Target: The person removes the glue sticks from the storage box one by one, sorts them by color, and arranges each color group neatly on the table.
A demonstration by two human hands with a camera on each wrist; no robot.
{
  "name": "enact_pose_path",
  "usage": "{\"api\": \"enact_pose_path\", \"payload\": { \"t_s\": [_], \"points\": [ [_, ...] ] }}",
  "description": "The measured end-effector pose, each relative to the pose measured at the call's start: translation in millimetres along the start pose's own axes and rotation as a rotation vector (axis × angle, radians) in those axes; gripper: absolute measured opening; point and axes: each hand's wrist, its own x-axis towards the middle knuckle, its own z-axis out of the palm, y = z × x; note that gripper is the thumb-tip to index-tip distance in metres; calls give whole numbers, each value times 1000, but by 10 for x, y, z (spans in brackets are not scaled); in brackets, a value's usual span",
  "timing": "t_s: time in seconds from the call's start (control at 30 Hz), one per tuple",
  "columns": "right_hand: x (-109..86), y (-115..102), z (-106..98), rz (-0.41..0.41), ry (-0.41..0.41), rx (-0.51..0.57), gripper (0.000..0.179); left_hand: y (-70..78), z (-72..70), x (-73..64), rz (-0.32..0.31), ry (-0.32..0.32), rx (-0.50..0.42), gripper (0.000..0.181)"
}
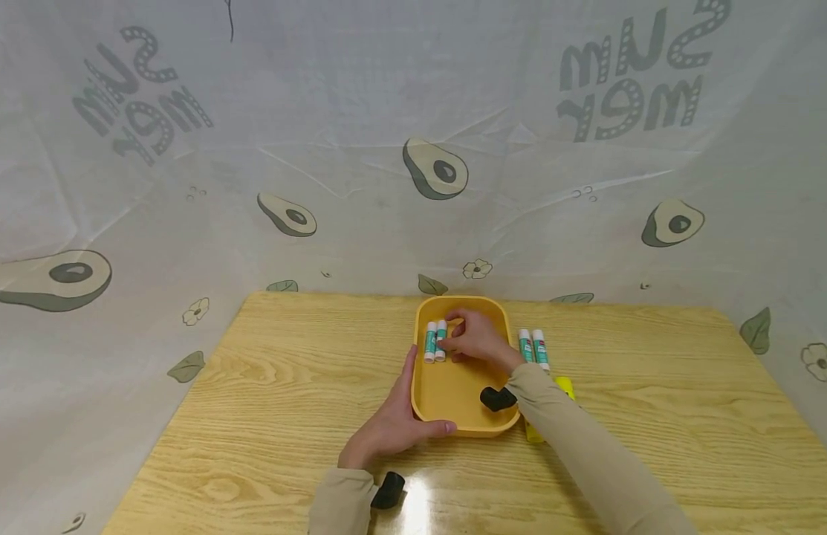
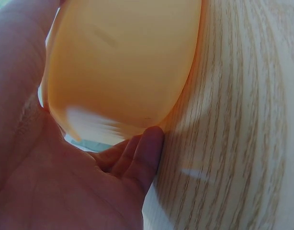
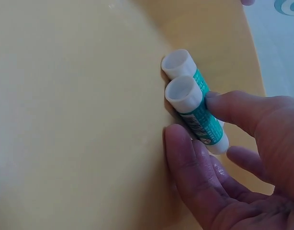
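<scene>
- Step in hand, in my judgement: arranging the inner sticks side by side in the tray.
- Location: both inner sticks lie in the tray's far left part; the tray rests on the table.
- Right hand: fingers slightly parted and loosely curved about the nearer stick; one fingertip touches its side. No firm pinch shows.
- Left hand: thumb and fingers hold the tray round its near left corner.
- Outer sticks: two, side by side, just right of the tray.
- Next move, probably: spread the right fingers, clear the nearer stick, then reach for an outer stick, tray steadied.
</scene>
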Motion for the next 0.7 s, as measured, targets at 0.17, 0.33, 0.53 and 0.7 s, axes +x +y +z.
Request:
{"api": "enact_pose_path", "payload": {
  "t_s": [0.17, 0.33, 0.53, 0.7],
  "points": [
    [-3, 10, 3, 9, -9, -25, 58, 0, 2, -6, -12, -6, -18, 129],
    [-11, 6, 3, 16, -16, -43, 54, 16, -1, -17, -22, -7, -2, 131],
    [-9, 5, 13, 15, -23, -81, 49, 25, -9, -23, -20, -10, 4, 131],
    [-15, -11, 24, 15, -24, -123, 48, 26, -11, -21, -12, -13, -13, 131]
  ]
}}
